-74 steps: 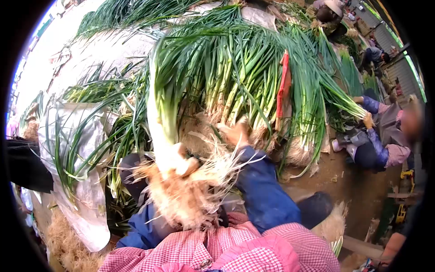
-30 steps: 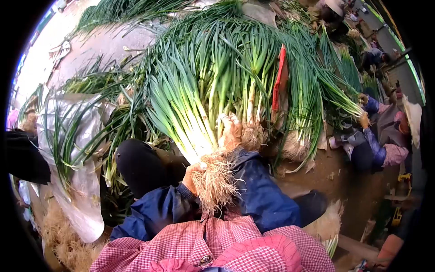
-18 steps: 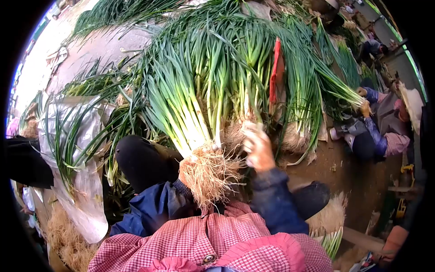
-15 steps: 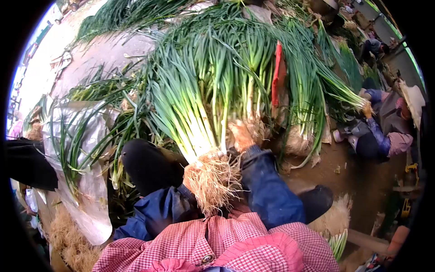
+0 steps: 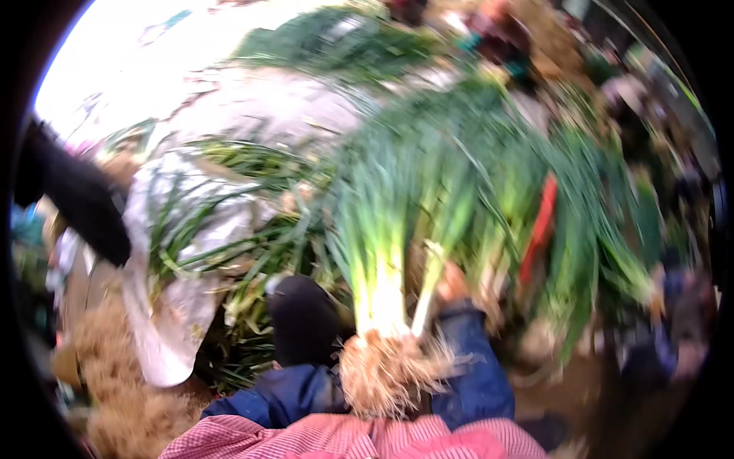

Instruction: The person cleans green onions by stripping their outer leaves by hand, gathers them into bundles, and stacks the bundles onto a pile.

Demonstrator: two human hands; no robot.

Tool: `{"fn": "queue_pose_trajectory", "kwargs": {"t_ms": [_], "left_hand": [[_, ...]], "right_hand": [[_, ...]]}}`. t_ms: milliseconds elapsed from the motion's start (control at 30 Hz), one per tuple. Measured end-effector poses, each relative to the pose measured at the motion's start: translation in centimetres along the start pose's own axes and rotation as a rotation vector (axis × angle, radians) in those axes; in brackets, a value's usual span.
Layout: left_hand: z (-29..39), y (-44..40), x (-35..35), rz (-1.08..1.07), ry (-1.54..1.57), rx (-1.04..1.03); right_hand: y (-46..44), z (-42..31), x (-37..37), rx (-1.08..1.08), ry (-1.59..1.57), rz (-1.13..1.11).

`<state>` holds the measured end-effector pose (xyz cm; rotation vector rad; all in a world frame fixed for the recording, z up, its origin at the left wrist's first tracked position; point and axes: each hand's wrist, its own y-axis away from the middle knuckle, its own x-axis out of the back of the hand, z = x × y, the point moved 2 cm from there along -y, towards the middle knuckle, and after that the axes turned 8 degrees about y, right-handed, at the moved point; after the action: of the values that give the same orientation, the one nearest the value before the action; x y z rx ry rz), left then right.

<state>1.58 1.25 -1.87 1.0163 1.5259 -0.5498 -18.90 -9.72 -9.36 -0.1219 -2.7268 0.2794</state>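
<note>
A bunch of green onions [image 5: 382, 287] with long green leaves and tangled pale roots [image 5: 390, 375] rises in front of my lap. My left hand [image 5: 348, 349] is closed around its white lower stalks, mostly hidden behind the roots. Beside the bunch, my right hand [image 5: 453, 284] is among the stalks, close to one thick white stalk [image 5: 428, 291] that leans apart from the others. Its fingers are blurred and partly covered, so their grip is unclear. More green onions [image 5: 493, 252] lie behind and to the right, near a red strip [image 5: 539, 229].
To the left lies a whitish plastic sheet [image 5: 172, 336] with loose leaves on it, above a heap of brown root trimmings [image 5: 115, 367]. A dark-clad leg [image 5: 80, 195] extends in from the left edge. Blurred co-workers [image 5: 501, 34] are at the top and right.
The view has turned, so the scene sits farther right and lower, with more blur. The green onion bunch stays in my left hand. The dark-clad leg at left shows more.
</note>
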Motion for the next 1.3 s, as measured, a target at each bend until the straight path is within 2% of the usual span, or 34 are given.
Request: {"fn": "queue_pose_trajectory", "kwargs": {"t_ms": [33,100,133,200,267,300,333,367,400,467,533,567,667,767,800,867,933,967,1000,1067,1167,1200,1300], "left_hand": [[0.1,-0.3,0.0,-0.022,-0.008,-0.018],[0.2,-0.6,0.1,-0.061,0.002,-0.04],[0.2,-0.6,0.3,-0.076,0.011,-0.047],[-0.2,-0.4,0.4,-0.104,0.035,-0.069],[-0.6,-0.4,0.6,-0.122,0.054,-0.098],[-0.8,-0.5,0.7,-0.131,0.067,-0.111],[-0.9,-0.5,0.7,-0.144,0.072,-0.124],[-1.0,-0.5,0.6,-0.157,0.08,-0.136],[-1.2,-0.6,0.5,-0.175,0.089,-0.151],[-1.7,-0.6,0.4,-0.219,0.103,-0.196],[-2.2,-0.8,-0.1,-0.263,0.112,-0.244],[-2.1,-0.6,-0.3,-0.271,0.104,-0.268],[-0.7,0.3,-1.1,-0.253,0.014,-0.202],[-0.3,0.6,-0.8,-0.201,-0.033,-0.061],[-0.4,0.4,0.4,-0.14,-0.041,-0.031],[-0.8,-0.2,2.9,-0.018,-0.052,0.03],[-1.4,-0.4,4.3,0.032,-0.022,0.068],[-1.6,-0.3,4.4,0.02,-0.019,0.052],[-1.5,-0.1,3.7,0.022,0.004,0.033],[-1.7,0.1,2.8,0.007,0.033,0.014],[-2.1,-0.5,1.9,-0.026,0.028,0.01],[-2.1,-0.8,1.7,-0.038,0.015,0.003],[-1.7,-1.0,1.2,-0.058,0.001,-0.009]], "right_hand": [[-0.5,-0.4,-0.4,-0.017,0.025,0.021],[0.9,-0.5,-0.5,-0.514,-0.658,0.045],[2.8,-0.7,-0.1,-0.633,-0.841,0.101],[7.1,-1.9,1.2,-0.694,-1.024,0.23],[9.1,-5.8,2.8,-0.538,-1.141,0.379],[10.4,-5.1,4.4,-0.42,-1.536,0.371],[11.3,-4.6,6.6,-0.332,-1.926,0.221],[11.3,-3.0,8.6,0.188,-2.046,-0.497],[12.4,-5.6,11.5,-0.203,-1.704,-0.147],[11.4,-6.3,10.6,-0.374,-1.127,-0.004],[9.3,-6.4,5.3,-0.781,-1.219,-0.111],[9.2,-5.7,4.5,-0.77,-1.224,-0.119],[6.2,0.7,-0.6,-0.401,-0.407,0.584],[6.1,-2.5,2.6,-0.549,-0.327,0.288],[5.5,-4.0,3.5,-0.415,-0.247,0.287],[5.4,-6.1,3.5,-0.438,-0.188,0.241],[5.1,-5.2,2.2,-0.397,0.62,0.189],[5.2,-4.8,0.8,-0.49,0.495,0.185],[4.9,-5.2,0.3,-0.712,0.533,0.044],[6.3,-4.3,-0.2,-0.619,0.522,0.183],[5.2,-5.6,-0.3,-0.653,0.938,0.096],[4.6,-6.0,-0.3,-0.63,0.988,0.082],[4.1,-6.3,0.3,-0.594,0.755,0.098]]}}
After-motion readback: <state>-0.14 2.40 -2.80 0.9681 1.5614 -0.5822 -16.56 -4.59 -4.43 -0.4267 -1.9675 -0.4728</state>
